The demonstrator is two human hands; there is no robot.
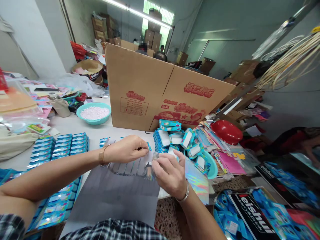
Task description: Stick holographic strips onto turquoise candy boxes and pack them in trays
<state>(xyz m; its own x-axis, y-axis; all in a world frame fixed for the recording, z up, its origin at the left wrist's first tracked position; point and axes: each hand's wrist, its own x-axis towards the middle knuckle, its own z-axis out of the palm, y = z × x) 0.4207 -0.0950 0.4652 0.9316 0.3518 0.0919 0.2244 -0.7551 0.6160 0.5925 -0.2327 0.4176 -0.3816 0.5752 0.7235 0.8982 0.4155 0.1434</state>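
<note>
My left hand (pixel 128 149) is closed in a pinch above a grey sheet (pixel 112 196); what its fingertips hold, if anything, is hidden. Close beside it, my right hand (pixel 170 171) has thumb and fingers pressed together at a small shiny, see-through piece (pixel 149 158). Shiny strips (pixel 130 167) show on the sheet's far part, under the hands. Just beyond my right hand lies a heap of small blue boxes (pixel 188 138) with white panels. A teal basin (pixel 212 165) and a rainbow-sheen sheet (pixel 198 181) are to its right.
A large cardboard box (pixel 140 83) stands across the table's back. Rows of blue packs (pixel 61 146) lie at left, near a teal bowl (pixel 93 113) of small pale pieces. A red bowl (pixel 226 132) rests on stacked papers at right. Below are cartons (pixel 250 213) of blue packs.
</note>
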